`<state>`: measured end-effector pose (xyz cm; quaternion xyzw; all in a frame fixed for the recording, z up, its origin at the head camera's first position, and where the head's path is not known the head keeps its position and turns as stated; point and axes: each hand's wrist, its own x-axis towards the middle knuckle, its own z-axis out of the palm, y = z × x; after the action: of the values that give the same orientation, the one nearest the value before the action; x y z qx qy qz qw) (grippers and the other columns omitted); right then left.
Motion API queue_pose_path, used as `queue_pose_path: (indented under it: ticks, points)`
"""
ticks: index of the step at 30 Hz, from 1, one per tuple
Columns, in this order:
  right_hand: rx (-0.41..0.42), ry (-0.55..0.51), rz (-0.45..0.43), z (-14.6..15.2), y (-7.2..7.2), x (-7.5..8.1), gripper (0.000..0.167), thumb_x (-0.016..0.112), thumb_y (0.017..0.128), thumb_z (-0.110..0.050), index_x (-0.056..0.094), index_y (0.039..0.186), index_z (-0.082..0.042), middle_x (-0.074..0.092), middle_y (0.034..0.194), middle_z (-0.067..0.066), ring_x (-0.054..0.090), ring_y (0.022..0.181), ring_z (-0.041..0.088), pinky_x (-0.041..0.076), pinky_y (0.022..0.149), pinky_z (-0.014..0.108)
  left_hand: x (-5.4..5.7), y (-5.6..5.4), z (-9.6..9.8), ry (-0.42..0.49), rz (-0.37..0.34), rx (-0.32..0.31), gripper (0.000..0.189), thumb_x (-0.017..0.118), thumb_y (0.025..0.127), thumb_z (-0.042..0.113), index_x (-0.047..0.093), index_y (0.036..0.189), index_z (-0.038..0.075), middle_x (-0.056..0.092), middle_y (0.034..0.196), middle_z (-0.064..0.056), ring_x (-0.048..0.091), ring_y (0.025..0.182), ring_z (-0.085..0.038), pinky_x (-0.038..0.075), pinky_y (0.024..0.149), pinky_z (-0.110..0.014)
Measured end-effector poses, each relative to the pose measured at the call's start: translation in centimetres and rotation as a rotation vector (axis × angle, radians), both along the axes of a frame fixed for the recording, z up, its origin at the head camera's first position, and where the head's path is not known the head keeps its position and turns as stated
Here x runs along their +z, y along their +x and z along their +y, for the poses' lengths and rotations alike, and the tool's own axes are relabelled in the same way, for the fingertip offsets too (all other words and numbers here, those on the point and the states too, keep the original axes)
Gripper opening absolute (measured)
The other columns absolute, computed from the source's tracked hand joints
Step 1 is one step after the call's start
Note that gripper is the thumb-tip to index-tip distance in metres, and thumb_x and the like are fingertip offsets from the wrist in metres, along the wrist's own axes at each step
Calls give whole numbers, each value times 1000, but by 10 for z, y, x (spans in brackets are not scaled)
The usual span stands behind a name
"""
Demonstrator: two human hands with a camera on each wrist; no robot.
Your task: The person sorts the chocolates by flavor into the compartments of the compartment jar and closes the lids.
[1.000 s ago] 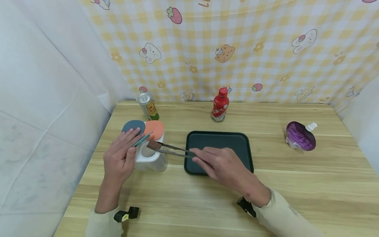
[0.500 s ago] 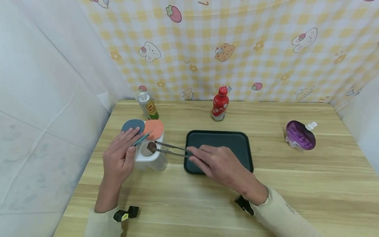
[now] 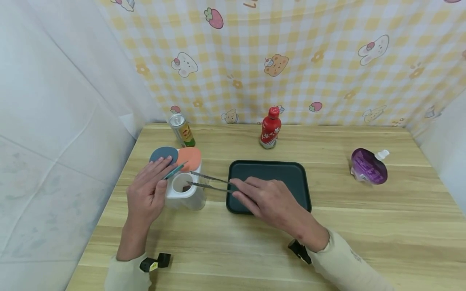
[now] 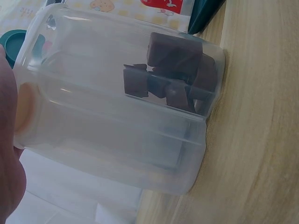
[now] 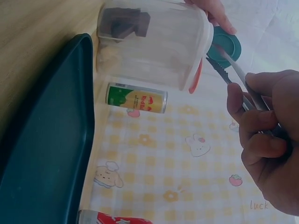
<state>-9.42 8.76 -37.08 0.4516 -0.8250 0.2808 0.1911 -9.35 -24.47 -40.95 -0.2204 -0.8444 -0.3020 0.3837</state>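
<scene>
My left hand [image 3: 147, 194] rests on a clear, white-rimmed storage container [image 3: 198, 201], fingers straight across its blue lid [image 3: 160, 152]. Against its index finger a teal lid [image 3: 175, 171] stands raised beside an uncovered round opening. Metal tongs [image 3: 212, 187] are gripped in my right hand [image 3: 271, 200], their tips apart over that opening with nothing between them. In the left wrist view several dark brown blocks [image 4: 175, 50] lie at the bottom of one compartment. An orange lid [image 3: 190, 157] covers the compartment behind the opening.
A dark green tray [image 3: 269, 171] lies partly under my right hand. Behind the container stands a drink can [image 3: 183, 132]; a red bottle [image 3: 270, 129] is at the back middle. A purple spouted pouch [image 3: 369, 166] lies far right. A patterned curtain [image 3: 236, 48] hangs behind the table.
The brown block held in the tongs went down into the opening and was let go. The tongs' tips now stand apart. The left hand has stayed in place.
</scene>
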Motion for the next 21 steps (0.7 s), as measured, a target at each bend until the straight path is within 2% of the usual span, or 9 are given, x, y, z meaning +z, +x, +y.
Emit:
queue_pose_path:
  ticks: [7,13,17,21]
  points:
    - [-40,-19,26,13,0,-3,43,50,110,-38,73,127,-6,70,88,-2,58,60,5,43,50,14,0,0,0,-2,4,5,59,41,110,49,78,118,2,70,128,-11,64,123,-34,40,114,-43]
    - [-81,-43,13,41,-1,-13,50,43,111,-44,73,126,-6,66,84,-5,51,57,4,34,48,13,1,0,0,3,10,-1,59,42,110,48,78,118,3,70,127,-10,64,122,-33,40,114,-43]
    - [-98,-35,-29,66,-1,-22,46,48,110,-42,73,126,-7,66,85,-7,47,56,2,31,47,12,1,0,0,2,11,-7,58,42,110,48,77,118,2,70,127,-11,64,122,-33,40,114,-43]
    - [-119,-12,-84,96,-3,-33,33,63,105,-32,74,125,-9,66,86,-9,45,57,-1,30,47,11,1,1,1,-5,7,-3,59,41,110,48,77,118,2,70,127,-11,64,123,-32,40,114,-42]
